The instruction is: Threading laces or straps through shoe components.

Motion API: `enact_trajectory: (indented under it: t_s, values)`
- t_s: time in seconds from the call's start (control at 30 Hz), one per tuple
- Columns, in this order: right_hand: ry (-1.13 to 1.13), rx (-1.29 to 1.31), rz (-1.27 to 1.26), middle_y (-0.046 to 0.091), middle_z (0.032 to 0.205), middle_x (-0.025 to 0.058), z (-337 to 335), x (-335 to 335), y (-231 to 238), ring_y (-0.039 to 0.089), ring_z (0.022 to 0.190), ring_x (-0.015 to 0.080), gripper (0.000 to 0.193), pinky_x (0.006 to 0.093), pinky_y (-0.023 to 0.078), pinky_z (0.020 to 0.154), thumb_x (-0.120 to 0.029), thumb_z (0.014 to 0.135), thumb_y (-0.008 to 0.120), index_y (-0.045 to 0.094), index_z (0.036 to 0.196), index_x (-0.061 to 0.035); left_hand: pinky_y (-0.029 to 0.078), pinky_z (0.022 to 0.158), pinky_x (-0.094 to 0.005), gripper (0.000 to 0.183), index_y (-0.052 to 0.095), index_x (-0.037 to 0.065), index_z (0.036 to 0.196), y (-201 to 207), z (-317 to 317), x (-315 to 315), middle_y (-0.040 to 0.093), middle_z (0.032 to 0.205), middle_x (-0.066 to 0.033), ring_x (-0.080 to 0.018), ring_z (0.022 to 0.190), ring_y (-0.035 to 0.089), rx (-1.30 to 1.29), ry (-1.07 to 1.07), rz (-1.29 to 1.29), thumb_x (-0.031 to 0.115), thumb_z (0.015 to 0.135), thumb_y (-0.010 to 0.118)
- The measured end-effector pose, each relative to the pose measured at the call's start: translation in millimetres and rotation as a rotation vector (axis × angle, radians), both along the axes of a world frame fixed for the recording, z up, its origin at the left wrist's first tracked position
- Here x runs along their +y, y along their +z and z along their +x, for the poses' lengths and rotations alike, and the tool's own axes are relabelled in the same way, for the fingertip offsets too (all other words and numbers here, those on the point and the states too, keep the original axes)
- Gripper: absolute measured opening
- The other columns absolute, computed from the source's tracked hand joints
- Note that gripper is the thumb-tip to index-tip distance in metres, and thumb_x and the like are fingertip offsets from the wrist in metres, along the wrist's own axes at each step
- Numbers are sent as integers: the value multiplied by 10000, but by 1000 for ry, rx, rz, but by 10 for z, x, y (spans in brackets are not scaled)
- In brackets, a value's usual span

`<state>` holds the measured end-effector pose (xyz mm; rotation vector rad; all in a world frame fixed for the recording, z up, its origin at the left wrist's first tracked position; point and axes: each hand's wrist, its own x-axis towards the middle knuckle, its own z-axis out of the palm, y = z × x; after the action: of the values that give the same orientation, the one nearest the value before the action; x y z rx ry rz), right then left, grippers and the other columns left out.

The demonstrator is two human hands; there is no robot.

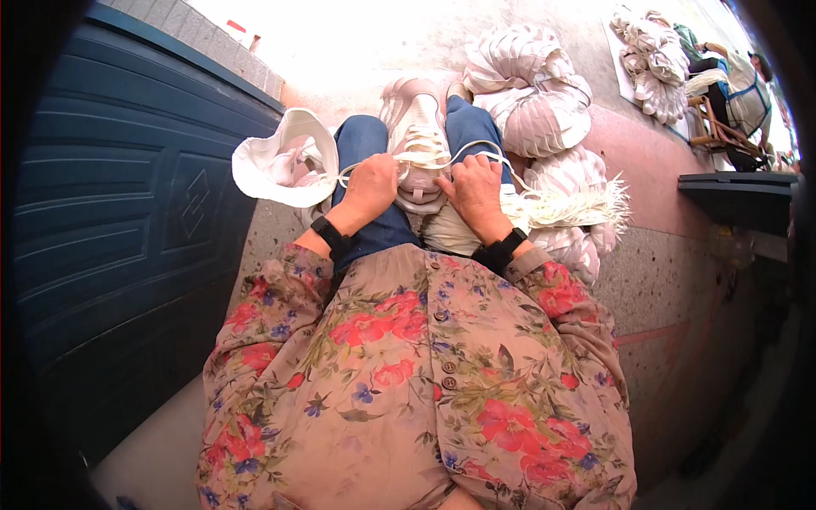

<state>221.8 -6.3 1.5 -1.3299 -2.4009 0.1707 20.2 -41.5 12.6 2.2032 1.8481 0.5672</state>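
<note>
Head view: speckled stone floor [654, 280] beside a blue door [127, 212]. One pale shoe [418, 140] rests on my knees; my left hand [370, 187] and right hand [474, 189] each pinch its white lace [476, 149].

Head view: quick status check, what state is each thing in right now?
Sneaker: resting on the lap, toe pointing away, partly laced.
White lace: threaded in the sneaker, ends pulled out by both hands.
Left hand: closed on the lace.
Right hand: closed on the lace.
Loose laces: lying in a bundle to the right.
Stacked sneakers: piled, lacing not discernible.
</note>
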Motion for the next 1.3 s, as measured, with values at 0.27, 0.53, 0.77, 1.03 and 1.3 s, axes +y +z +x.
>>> enact_trajectory:
  t_s: [0.27,0.53,0.77,1.03,1.3]
  values:
    - [-20,-11,13,536,766,69,-34,-27,-66,497,845,239,203,390,330,738,-274,716,665,604,706,-81,453,643,-417,94,546,25,767,1,86,40,570,757,-156,-333,736,565,158,-65,-30,114,794,541]
    - [-3,-4,42,538,760,69,-6,53,-166,517,814,247,92,389,354,711,-186,743,609,595,736,-95,445,655,-406,93,593,32,760,62,64,-70,589,736,-136,-320,727,539,147,50,116,122,783,586]
    - [122,64,-48,598,793,74,-33,351,-27,566,833,232,119,382,406,715,-111,756,554,597,863,-79,382,675,-370,67,599,62,781,189,-48,186,570,819,-80,-243,825,526,216,-80,214,104,743,564]
    - [346,-363,207,528,808,34,-154,354,165,475,817,193,51,340,334,710,-138,703,559,599,702,-106,362,676,-337,47,555,82,704,242,100,169,519,792,-59,-223,857,490,518,-230,252,124,690,539]
    - [170,450,87,519,742,65,-251,631,514,510,787,237,111,375,342,686,-160,788,575,607,701,-99,456,606,-344,116,603,-27,830,563,262,439,613,722,-102,-223,676,587,-539,142,-25,87,817,590]
